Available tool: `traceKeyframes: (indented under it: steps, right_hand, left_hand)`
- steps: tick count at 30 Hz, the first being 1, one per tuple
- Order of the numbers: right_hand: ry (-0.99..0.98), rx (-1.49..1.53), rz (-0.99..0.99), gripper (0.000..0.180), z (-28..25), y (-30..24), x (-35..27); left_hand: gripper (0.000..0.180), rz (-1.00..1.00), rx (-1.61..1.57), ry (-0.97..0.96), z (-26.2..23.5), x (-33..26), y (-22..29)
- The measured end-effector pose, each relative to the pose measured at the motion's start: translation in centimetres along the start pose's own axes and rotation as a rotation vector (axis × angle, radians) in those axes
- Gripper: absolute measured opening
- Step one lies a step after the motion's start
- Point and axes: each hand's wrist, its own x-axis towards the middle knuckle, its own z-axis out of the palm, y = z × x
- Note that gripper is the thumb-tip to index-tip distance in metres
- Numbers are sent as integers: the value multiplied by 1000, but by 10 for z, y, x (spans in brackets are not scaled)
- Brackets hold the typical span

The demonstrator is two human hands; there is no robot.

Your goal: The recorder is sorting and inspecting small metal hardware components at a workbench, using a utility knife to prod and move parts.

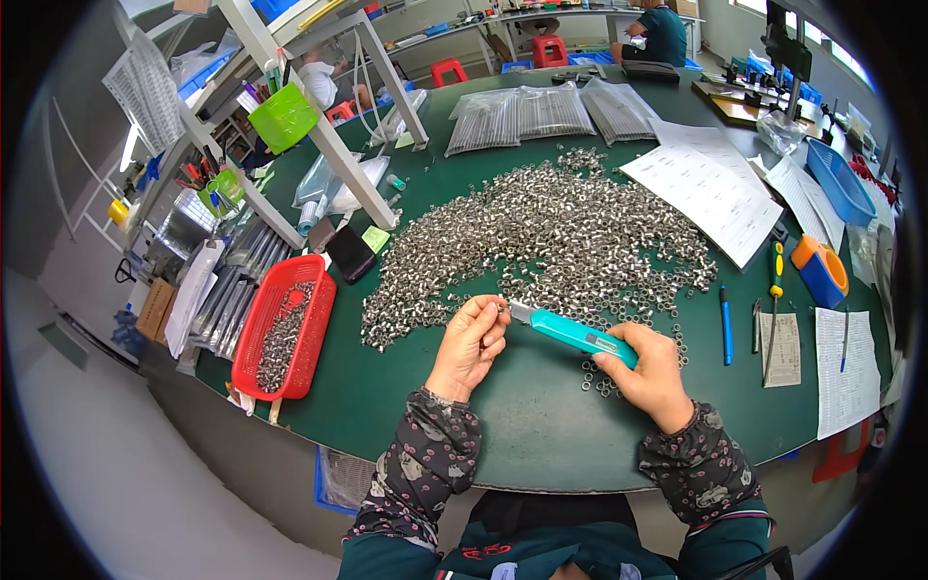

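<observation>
Head camera looked down on a green work table. At the far left stood a red plastic basket with small metal parts inside, and just beside it, a little further back, lay a black flat device. The left hand was closed, its thumb and fingers pinching one small metal ring at the near edge of a big heap of metal rings that covered the middle of the table. The blade tip of a turquoise utility knife touched this ring. The right hand was wrapped around the knife handle, and it rested over a few loose rings. More to the right lay a blue pen, a yellow-handled screwdriver, printed paper sheets and an orange and blue tape dispenser.
</observation>
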Motion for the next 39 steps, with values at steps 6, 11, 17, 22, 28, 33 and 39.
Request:
traceKeyframes:
  steps: [6, 11, 17, 22, 28, 33, 39]
  right_hand:
    - [-76, 55, 97, 23, 0, -1, 1]
    - [-125, 70, 125, 24, 1, -1, 0]
    - [-218, 110, 200, 25, -4, -2, 2]
    - [-292, 130, 262, 26, -7, 2, 4]
    - [-199, -20, 83, 26, -5, 0, 1]
    - [22, -263, -191, 21, -5, -8, 0]
    - [226, -104, -182, 21, -6, 0, 4]
  left_hand:
    - [14, -13, -33, 30, 5, -1, 1]
    - [16, -5, 11, 26, 0, -1, 0]
    - [15, 17, 112, 17, 1, -1, -1]
    - [15, 49, 247, 60, 4, -1, -2]
    - [20, 57, 364, 69, 2, 0, -5]
    - [25, -3, 346, 117, 3, -1, -3]
    - [28, -82, 178, 122, 0, -1, -2]
